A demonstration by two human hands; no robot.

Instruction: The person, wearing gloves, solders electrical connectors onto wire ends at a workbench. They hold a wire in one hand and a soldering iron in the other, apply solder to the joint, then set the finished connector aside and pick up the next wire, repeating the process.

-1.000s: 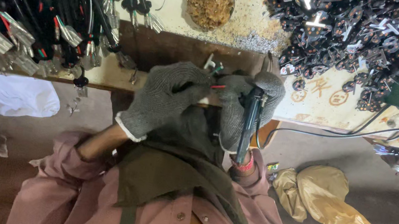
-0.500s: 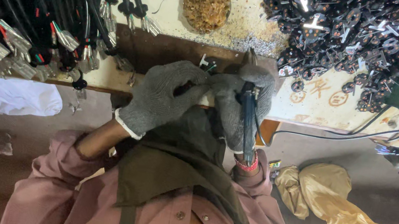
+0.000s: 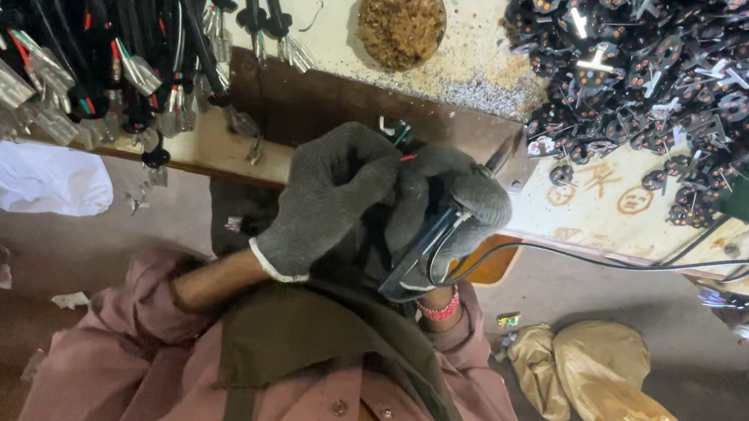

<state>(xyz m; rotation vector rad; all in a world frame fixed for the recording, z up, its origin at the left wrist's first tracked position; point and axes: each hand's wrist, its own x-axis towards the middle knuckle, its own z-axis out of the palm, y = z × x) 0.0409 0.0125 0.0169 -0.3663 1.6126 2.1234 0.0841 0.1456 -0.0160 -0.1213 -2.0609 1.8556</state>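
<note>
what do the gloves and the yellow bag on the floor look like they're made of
The gloves, left and right, look like knitted grey fabric, matte: a fine rib texture and a pale knit cuff show at the left wrist. The bag looks like thin plastic film, slightly glossy, with crumpled folds and highlights, though waxed paper cannot be ruled out.

Matt grey knit gloves on left hand [image 3: 328, 195] and right hand [image 3: 453, 203], glossy black plastic tool [image 3: 421, 251], worn wooden bench [image 3: 233, 148]
</note>
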